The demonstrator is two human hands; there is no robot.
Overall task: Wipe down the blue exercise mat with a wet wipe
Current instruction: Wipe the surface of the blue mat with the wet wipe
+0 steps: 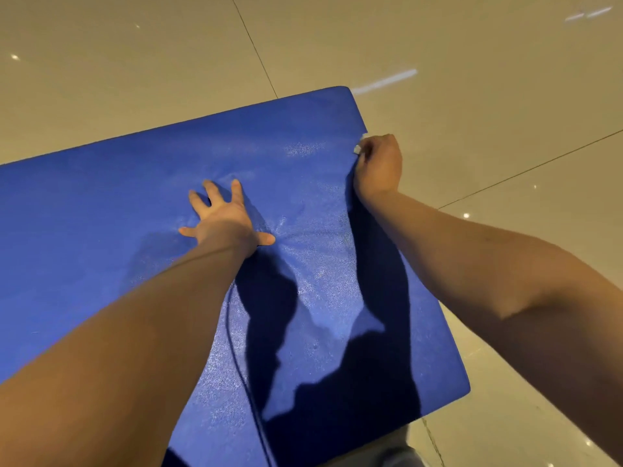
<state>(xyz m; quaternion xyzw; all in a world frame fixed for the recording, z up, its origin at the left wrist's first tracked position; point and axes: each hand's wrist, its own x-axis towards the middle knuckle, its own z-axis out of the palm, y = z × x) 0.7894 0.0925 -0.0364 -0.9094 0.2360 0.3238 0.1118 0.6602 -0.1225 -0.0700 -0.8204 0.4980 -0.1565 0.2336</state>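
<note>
So the blue mat is lying flat on a glossy beige tile floor and fills most of the view. The left hand is planted palm-down right on it, fingers straight and spread wide, thumb sticking out toward the right hand. The foam dimples a bit around that palm, with little creases fanning out past the thumb.

The right hand is over at the mat's right-side edge, not far from the far corner. Its fingers are curled tight into a fist around the wet wipe. Only a small pale scrap of the wipe pokes out by the knuckles, right at the mat's edge. The rest is hidden inside the fist.

Between the two sets of fingers the mat surface looks speckled and a little shiny. Both forearms throw dark shadows onto the mat on the near side of the hands. A thin dark cord runs over the mat from beside the left forearm down toward the near edge.

Past the fingertips it's all big polished tiles with thin dark grout lines and lots of small bright light reflections. Off to the outside of the right fingers another grout line cuts across diagonally.
</note>
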